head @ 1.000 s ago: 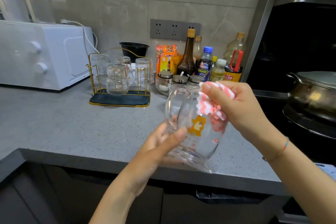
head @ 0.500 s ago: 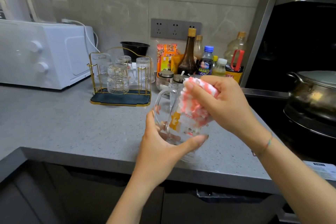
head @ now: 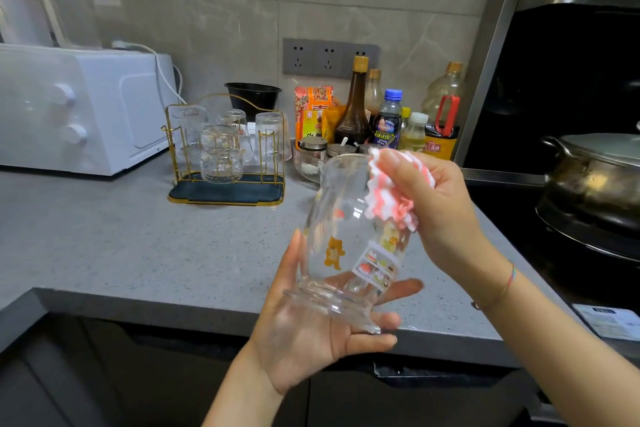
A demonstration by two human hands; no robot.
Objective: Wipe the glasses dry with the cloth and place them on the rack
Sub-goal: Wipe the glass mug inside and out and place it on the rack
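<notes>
Currently, head view, one entry.

Item: printed glass, held in the air above the counter edge, mouth tilted away, foot toward the wearer.

Left hand: palm up, fingers curled under the foot of the glass, thumb lying up its near side, so it is grasping the glass.

Right hand: fingers bunched around the pink-and-white cloth, pinching it against the rim and upper wall. The cloth sits under the fingertips, at the far end of the glass from the left fingers.

Rack: gold wire, well beyond both hands, already carrying several upturned glasses.

Handling note, a judgement: keep the foot seated against the left fingers and turn the glass with them, letting the cloth sweep the full rim. Press lightly, since wet glass may slip. The lower wall near the left thumb looks unwiped as yet.

Change from half a second ago: the left fingers wrapped the body then and now cradle the foot. The glass has turned and tipped, bringing the bear print to face the wearer. The cloth stays at the rim.
</notes>
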